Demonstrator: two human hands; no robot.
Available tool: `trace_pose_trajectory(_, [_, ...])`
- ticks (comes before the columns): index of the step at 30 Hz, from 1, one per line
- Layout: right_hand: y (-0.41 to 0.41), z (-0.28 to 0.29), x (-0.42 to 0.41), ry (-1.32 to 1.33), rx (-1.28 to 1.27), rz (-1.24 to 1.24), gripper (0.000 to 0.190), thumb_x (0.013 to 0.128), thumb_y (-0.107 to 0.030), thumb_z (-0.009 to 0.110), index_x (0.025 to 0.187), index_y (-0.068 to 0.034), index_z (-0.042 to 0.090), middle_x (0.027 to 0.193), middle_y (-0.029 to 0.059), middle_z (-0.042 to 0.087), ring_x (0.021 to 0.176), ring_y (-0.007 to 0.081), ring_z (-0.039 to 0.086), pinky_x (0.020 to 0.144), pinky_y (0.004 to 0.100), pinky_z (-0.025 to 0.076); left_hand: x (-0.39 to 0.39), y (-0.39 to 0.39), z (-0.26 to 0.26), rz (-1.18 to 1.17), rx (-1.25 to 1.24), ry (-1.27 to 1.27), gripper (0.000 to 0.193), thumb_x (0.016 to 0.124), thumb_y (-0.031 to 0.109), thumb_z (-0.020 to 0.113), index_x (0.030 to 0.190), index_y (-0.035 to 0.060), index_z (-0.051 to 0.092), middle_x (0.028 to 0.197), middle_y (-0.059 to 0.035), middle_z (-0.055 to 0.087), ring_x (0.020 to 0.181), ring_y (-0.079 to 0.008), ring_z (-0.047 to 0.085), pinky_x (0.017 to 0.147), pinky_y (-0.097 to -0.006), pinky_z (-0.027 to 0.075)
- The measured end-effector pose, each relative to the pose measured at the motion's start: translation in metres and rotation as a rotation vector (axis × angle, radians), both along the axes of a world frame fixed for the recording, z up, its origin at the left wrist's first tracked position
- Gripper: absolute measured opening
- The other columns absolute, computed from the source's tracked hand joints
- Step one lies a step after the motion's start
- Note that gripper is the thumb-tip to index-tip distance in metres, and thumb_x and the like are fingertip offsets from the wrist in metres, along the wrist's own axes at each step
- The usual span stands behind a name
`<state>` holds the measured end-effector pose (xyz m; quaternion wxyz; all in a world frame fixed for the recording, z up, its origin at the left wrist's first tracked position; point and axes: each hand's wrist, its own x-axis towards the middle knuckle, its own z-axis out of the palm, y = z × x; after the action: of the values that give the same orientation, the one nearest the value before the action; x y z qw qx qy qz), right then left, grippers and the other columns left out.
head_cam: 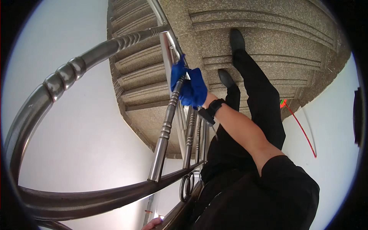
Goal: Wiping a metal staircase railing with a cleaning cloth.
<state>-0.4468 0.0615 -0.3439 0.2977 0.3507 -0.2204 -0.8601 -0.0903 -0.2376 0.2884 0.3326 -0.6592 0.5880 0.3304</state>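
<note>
My right hand is mostly hidden by a blue cloth, which it holds bunched around the upper part of a metal baluster. A dark watch sits on that wrist, and a small dark object with a thin metal piece hangs beside it. At the bottom edge, only the fingers of my left hand show, curled over the outer side of the brown handrail. More ringed balusters stand behind the first, between two rails.
Speckled stone steps lie under my dark shoes. Another flight runs beyond the railing. A thick curved metal rail sweeps round on the left. A red-handled tool with an orange and green end leans by the white wall.
</note>
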Motion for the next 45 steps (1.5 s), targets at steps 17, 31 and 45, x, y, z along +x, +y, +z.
trace_pose_trajectory(17, [0.046,0.043,-0.26,0.64,0.489,-0.045,0.076,0.089,-0.083,0.048,0.123,-0.018,0.069,0.065,-0.0076,0.041,0.056,0.0113,0.044,0.045,0.0276,0.029,-0.133,0.172,-0.101,0.375,-0.034,1.181,0.042,0.107,0.034,0.051,0.127,-0.0024,0.061,0.136,-0.0292,0.06,0.126,-0.0412,0.061,0.109,-0.0503,0.051])
trace_pose_trajectory(31, [0.016,-0.043,-0.42,0.356,0.769,0.131,0.035,0.113,-0.027,0.041,0.099,-0.012,0.07,0.087,0.0029,0.069,0.079,0.0211,0.065,0.076,0.0371,0.05,-0.15,0.159,-0.112,0.122,0.047,0.946,0.04,0.107,0.033,0.052,0.124,-0.001,0.061,0.132,-0.0266,0.062,0.123,-0.0377,0.062,0.107,-0.0487,0.052])
trace_pose_trajectory(45, [0.024,-0.105,-0.139,0.462,0.585,0.456,0.044,0.103,-0.042,0.063,0.127,-0.005,0.067,0.1,0.0069,0.075,0.083,0.0218,0.074,0.082,0.0369,0.062,-0.162,0.161,-0.088,-0.107,0.112,0.667,0.037,0.106,0.033,0.053,0.122,0.0005,0.061,0.127,-0.0239,0.064,0.119,-0.0342,0.064,0.104,-0.0472,0.053])
